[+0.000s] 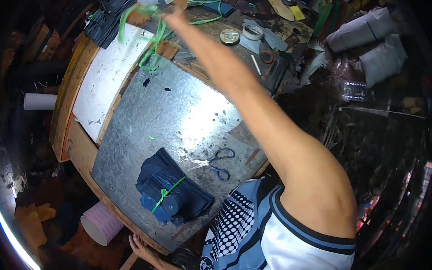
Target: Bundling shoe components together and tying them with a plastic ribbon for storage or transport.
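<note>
My right arm stretches across to the far side of the bench, where my right hand point(175, 20), smeared by motion, is beside a tangle of green plastic strips point(158, 35). Whether it grips a strip I cannot make out. Low on the left, my left hand point(140, 246) rests by the bench's near corner with its fingers apart. A stack of dark blue cut pieces point(190, 199), tied with a green strip point(163, 191), lies on the metal-topped bench point(129, 124). Scissors with dark blue handles point(212, 163) lie spread apart just right of the stack.
A dark bundle point(106, 29) sits at the far left, above a white panel point(105, 82) framed in wood. Round tins point(229, 36), a tape roll point(253, 31) and scraps crowd the far right. Below the left edge stands a pale roll point(101, 223). Wrapped packages point(361, 29) lie farther right.
</note>
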Tool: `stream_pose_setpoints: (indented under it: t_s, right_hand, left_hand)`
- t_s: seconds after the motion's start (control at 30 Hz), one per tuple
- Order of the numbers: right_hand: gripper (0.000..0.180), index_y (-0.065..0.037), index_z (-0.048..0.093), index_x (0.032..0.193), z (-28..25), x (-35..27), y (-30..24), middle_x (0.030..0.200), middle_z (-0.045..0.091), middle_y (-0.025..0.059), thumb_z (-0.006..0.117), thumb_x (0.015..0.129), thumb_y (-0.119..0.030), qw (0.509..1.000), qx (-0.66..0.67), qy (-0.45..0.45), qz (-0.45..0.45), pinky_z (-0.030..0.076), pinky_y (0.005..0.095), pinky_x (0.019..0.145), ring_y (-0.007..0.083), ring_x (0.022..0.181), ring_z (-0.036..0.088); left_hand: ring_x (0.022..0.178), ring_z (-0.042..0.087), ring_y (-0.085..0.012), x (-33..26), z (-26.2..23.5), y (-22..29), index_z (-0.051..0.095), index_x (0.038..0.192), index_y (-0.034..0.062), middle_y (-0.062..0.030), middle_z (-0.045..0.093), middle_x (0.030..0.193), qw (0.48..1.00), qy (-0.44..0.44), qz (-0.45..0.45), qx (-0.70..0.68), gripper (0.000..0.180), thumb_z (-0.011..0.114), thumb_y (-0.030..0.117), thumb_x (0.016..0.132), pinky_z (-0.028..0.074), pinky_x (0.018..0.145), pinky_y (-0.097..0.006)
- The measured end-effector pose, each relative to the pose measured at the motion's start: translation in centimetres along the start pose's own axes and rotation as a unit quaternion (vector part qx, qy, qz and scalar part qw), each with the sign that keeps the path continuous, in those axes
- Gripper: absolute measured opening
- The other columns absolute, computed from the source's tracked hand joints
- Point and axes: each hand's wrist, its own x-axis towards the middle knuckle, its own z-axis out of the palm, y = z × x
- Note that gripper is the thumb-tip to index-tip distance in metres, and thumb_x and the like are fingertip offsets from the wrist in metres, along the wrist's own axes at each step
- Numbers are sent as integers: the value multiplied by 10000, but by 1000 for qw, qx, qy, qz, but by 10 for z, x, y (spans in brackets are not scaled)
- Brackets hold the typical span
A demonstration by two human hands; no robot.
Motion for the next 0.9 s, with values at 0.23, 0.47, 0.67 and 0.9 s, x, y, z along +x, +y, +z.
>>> stream_pose_setpoints:
  t_s: [0.23, 0.47, 0.67, 0.9]
  right_hand:
    - [234, -31, 699, 839, -249, -36, 68, 659, 637, 61, 583, 874, -231, 990, -76, -68, -94, 468, 296, 626, 119, 684, 627]
    - [514, 5, 538, 1272, -305, -233, 0, 1196, 607, 138, 476, 983, -416, 962, 226, -118, 99, 433, 320, 959, 187, 1109, 578]
    - [647, 7, 225, 1472, -187, -364, 2, 1518, 259, 175, 316, 1007, -433, 931, 254, -236, -114, 190, 411, 1154, 294, 1404, 242]
    - [541, 52, 248, 1446, -75, -522, -38, 1490, 304, 232, 319, 1032, -289, 901, 227, -368, -45, 165, 378, 1163, 334, 1411, 247]
  left_hand:
    - [1202, 511, -294, -24, 18, -35, 374, 1391, -46, -202, 506, 1322, 996, 66, -43, -48, 629, 478, 419, 981, 391, 1025, -365]
    - [1117, 528, -223, -5, 148, 34, 382, 1406, 16, -141, 509, 1285, 965, -162, -84, -188, 680, 557, 463, 923, 424, 978, -335]
    - [1218, 491, -236, 20, 154, 28, 277, 1457, 5, -141, 446, 1379, 938, -280, -85, -183, 740, 612, 373, 909, 418, 1000, -329]
    - [1172, 540, -214, 25, 164, -9, 355, 1427, 59, -107, 500, 1335, 915, -282, -58, -284, 610, 577, 332, 928, 469, 953, -352]
